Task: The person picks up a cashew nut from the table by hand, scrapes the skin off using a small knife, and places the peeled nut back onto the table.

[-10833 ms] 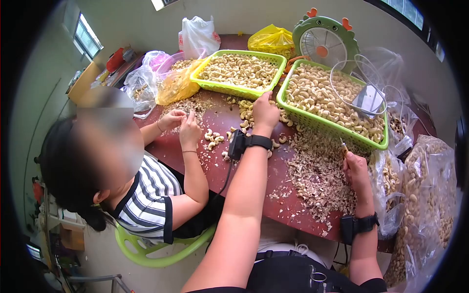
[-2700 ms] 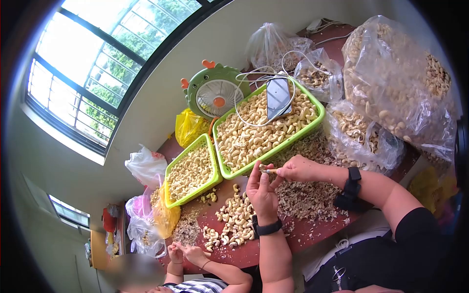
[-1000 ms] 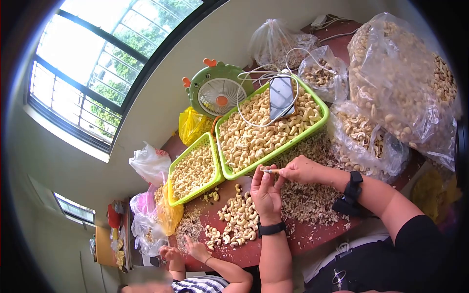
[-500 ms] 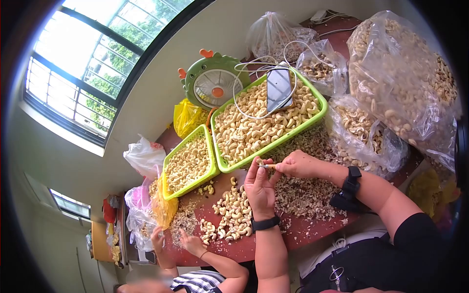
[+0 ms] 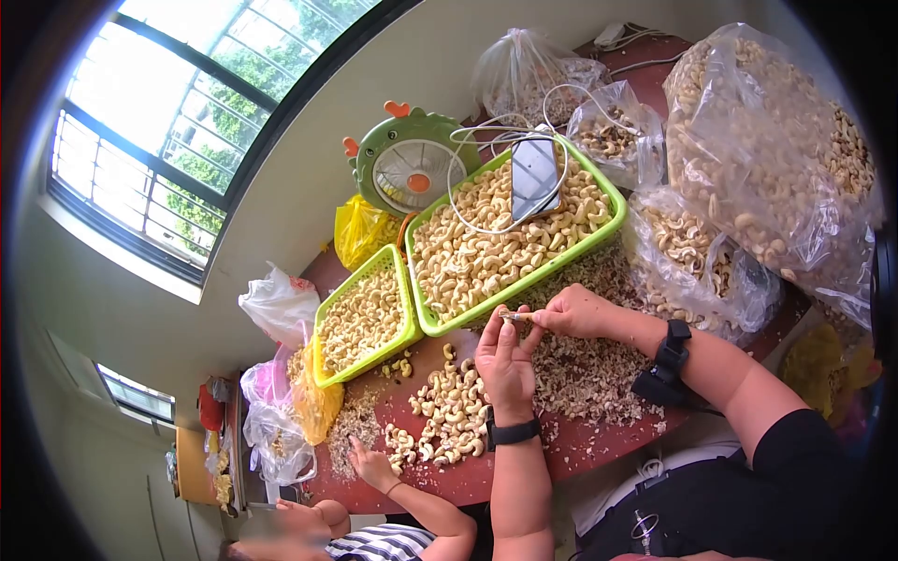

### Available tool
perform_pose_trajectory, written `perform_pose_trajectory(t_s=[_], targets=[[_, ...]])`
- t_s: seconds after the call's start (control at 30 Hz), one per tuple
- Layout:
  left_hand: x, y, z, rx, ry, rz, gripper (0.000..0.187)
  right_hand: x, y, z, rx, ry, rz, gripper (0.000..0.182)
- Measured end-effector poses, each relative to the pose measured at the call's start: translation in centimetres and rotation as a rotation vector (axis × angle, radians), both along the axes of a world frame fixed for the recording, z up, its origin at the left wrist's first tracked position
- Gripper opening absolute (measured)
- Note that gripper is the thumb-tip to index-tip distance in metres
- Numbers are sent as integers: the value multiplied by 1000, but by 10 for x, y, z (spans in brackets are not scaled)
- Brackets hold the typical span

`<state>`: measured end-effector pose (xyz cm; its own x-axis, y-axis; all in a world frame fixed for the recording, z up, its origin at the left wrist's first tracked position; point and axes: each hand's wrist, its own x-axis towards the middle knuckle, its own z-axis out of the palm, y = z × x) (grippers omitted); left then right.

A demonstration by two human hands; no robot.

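Note:
My left hand (image 5: 508, 374) is raised palm-up over the table, its fingertips closed on a small cashew nut (image 5: 505, 311), partly hidden by the fingers. From the right, my right hand (image 5: 572, 312) pinches a small knife (image 5: 520, 317) with a light-coloured handle; its tip meets the nut. Left of my left wrist, a pile of loose cashews (image 5: 447, 411) lies on the red table (image 5: 458, 481). Peeled skin scraps (image 5: 594, 374) form a heap beneath my right hand. Just beyond my fingers stands a large green basket (image 5: 524, 290) full of cashews.
A smaller green basket (image 5: 374, 353) of cashews stands to the left. A phone (image 5: 534, 176) with a white cable rests on the large basket's nuts, near a green fan (image 5: 412, 168). Clear bags of cashews (image 5: 748, 140) crowd the right. Another person's hand (image 5: 372, 465) is at the front left.
Both my hands stay together at the nut, with only a slight shift. The other person's far hand has drawn back from the table towards their head.

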<state>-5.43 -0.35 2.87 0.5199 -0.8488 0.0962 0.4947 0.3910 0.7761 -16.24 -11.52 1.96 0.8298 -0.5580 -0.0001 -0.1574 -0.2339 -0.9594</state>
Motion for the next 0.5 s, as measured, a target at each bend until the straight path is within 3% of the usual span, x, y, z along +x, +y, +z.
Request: perform_pose_trajectory(t_s=[0.5], targets=[[-14,-3,4,-40,-119,94,22,-6,-1,8,-31,-35,-3,41]])
